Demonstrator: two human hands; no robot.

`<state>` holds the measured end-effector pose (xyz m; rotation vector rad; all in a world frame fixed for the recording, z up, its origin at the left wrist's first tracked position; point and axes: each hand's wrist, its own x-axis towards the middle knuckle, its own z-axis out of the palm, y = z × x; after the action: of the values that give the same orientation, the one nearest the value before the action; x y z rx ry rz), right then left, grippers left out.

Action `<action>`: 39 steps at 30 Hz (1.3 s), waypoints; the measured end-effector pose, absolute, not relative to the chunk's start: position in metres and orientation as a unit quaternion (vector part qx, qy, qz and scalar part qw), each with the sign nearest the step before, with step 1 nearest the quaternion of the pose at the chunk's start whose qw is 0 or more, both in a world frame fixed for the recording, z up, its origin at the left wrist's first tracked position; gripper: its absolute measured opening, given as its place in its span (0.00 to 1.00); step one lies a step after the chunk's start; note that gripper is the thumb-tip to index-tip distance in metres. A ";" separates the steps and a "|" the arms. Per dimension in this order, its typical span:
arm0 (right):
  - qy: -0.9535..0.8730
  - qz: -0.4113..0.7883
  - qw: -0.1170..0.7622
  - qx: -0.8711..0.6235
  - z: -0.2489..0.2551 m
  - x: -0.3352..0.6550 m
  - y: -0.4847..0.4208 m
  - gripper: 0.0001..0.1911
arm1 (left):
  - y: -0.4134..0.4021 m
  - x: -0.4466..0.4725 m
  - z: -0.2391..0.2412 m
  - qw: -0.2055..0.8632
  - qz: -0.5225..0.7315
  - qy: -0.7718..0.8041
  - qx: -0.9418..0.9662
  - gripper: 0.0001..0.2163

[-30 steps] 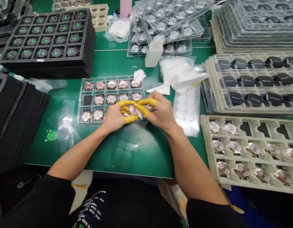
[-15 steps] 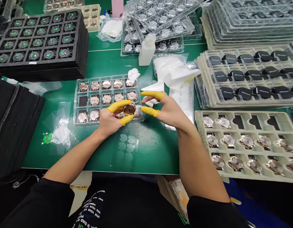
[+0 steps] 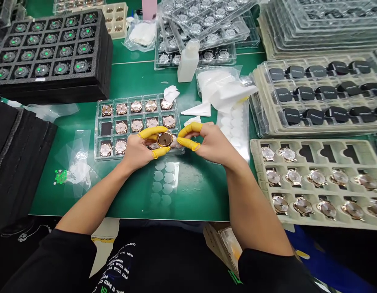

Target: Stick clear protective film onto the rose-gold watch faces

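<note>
My left hand (image 3: 139,147), yellow cots on its thumb and finger, grips a rose-gold watch head (image 3: 165,139) by its rim, dark round face upward. My right hand (image 3: 203,139) comes in from the right, also in yellow finger cots, its thumb and finger pinched together at the watch head's right edge. Something pale shows beside those fingertips; I cannot make out what it is. Just beyond and beneath the hands lies a clear plastic tray (image 3: 96,138) with several rose-gold watch heads and a crumpled white tissue (image 3: 170,94) at its far right corner.
A sheet of round clear stickers (image 3: 164,187) lies in front of my hands. Green dots (image 3: 60,176) are at left. Black foam trays (image 3: 103,53) stand beyond them. A white bottle (image 3: 188,63) stands at the back; a beige watch tray (image 3: 258,171) is at right.
My right hand has moved slightly left to the watch head's edge, and its spread thumb and finger have closed into a pinch. The left hand keeps its hold on the watch head.
</note>
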<state>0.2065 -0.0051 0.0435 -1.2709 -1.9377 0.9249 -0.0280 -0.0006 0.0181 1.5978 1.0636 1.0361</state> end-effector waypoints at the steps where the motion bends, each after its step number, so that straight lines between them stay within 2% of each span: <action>1: -0.744 0.336 0.315 -0.485 0.042 0.206 -0.005 0.03 | -0.001 -0.028 0.018 0.468 0.418 0.436 0.645 0.27; 7: -0.777 0.222 0.335 -0.484 0.046 0.210 -0.008 0.02 | -0.001 -0.026 0.024 0.554 0.389 0.468 0.568 0.31; 9: -0.754 0.251 0.385 -0.469 0.050 0.209 -0.010 0.07 | -0.001 -0.024 0.025 0.570 0.377 0.480 0.549 0.31; 13: -0.601 0.383 0.481 -0.511 0.044 0.191 -0.014 0.14 | 0.000 -0.022 0.021 0.557 0.368 0.487 0.562 0.29; 18: -0.495 0.507 0.427 -0.562 0.032 0.167 -0.019 0.13 | -0.001 -0.022 0.017 0.562 0.365 0.477 0.569 0.29; 23: -0.509 0.485 0.410 -0.581 0.034 0.166 -0.020 0.11 | -0.002 -0.023 0.016 0.563 0.364 0.472 0.573 0.30; 39: -0.513 0.484 0.422 -0.570 0.026 0.163 -0.018 0.13 | -0.001 -0.022 0.014 0.565 0.357 0.467 0.579 0.29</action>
<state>0.1633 -0.0179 0.0264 -1.4261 -1.2840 1.2125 -0.0221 -0.0011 0.0138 1.3625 1.0979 0.8400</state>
